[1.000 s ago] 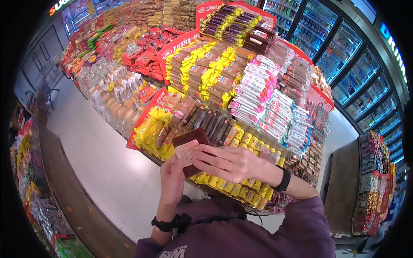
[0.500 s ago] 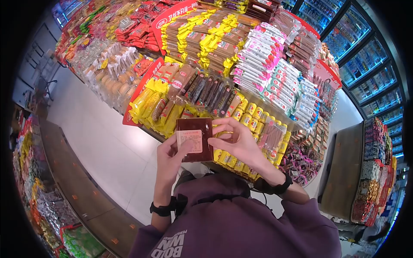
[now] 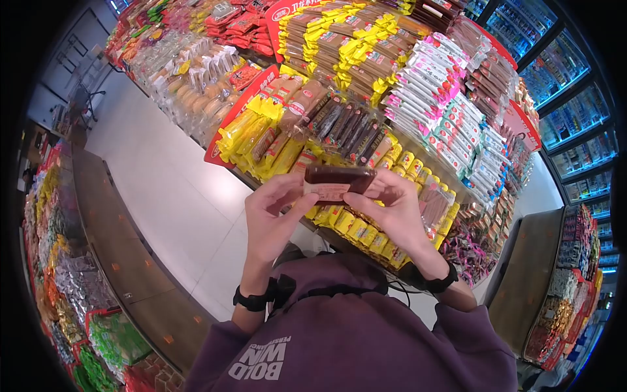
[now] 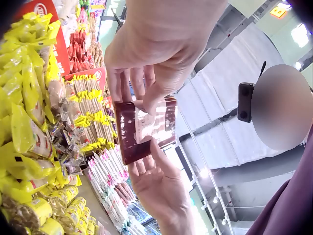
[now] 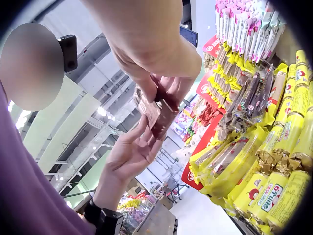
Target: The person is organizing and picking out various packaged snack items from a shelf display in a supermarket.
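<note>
A dark red-brown flat packet (image 3: pixel 339 175) with a pale printed label is held between both hands in front of the chest, tilted so its edge faces the head camera. At its left end the left hand (image 3: pixel 273 212) grips it, thumb on the label. The right hand (image 3: pixel 400 212) pinches the other end, its thumb also on the label side. In the left wrist view the packet (image 4: pixel 128 132) shows its glossy face, with the right hand (image 4: pixel 164 191) below it. The right wrist view shows the packet (image 5: pixel 160 115) edge-on, the left hand (image 5: pixel 129 156) beneath.
A stand of snacks lies beyond the hands: yellow packs (image 3: pixel 248 134), dark sticks (image 3: pixel 346 127), pink-white sticks (image 3: pixel 428 85) and yellow rolls (image 3: pixel 359 232). Pale floor (image 3: pixel 170 176) runs at the left, beside a brown shelf edge (image 3: pixel 124 255). Lit fridges (image 3: pixel 568 117) stand at the right.
Earlier the packet's label faced up; it has since tipped back to a near edge-on pose. The right hand has gone from touching across the label to gripping the right end.
</note>
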Available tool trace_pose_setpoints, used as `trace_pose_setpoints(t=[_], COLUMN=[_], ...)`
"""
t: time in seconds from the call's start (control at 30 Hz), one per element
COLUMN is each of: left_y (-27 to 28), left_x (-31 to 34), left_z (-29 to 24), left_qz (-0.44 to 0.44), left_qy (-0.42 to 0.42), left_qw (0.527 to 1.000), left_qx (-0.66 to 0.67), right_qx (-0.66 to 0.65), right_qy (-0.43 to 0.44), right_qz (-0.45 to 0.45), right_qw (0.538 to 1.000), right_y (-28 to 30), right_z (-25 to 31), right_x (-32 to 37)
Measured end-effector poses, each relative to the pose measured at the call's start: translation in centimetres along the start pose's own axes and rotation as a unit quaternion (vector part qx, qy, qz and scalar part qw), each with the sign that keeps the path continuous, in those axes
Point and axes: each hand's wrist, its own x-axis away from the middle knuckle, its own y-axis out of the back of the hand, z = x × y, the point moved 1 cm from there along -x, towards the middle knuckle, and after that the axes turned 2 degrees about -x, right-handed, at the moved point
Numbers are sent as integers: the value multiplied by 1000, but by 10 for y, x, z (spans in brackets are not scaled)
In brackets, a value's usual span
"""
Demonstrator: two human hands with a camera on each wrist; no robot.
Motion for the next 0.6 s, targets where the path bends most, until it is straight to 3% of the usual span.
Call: trace_pose_setpoints(t=[0.1, 0.17, 0.23, 0.47, 0.5, 0.57, 0.6], left_y=[3, 3, 1, 1, 1, -2, -3], left_x=[-5, -8, -6, -8, -8, -3, -1], left_z=[-2, 2, -2, 1, 2, -2, -2], left_qz=[12, 17, 10, 21, 19, -4, -16], left_qy=[-81, -162, -162, -191, -187, -96, -51], left_qw=[996, 985, 984, 978, 979, 992, 996], left_qx=[-33, -60, -67, -85, -82, -78, -76], right_qx=[66, 117, 185, 190, 175, 144, 96], right_qy=[174, 196, 234, 252, 198, 88, 121], right_qz=[46, 50, 59, 65, 32, -34, -9], right_qw=[981, 972, 953, 947, 964, 985, 988], right_y=[4, 5, 8, 12, 9, 0, 2], right_z=[0, 4, 6, 4, 5, 9, 2], right_x=[-4, -5, -5, -5, -3, 4, 1])
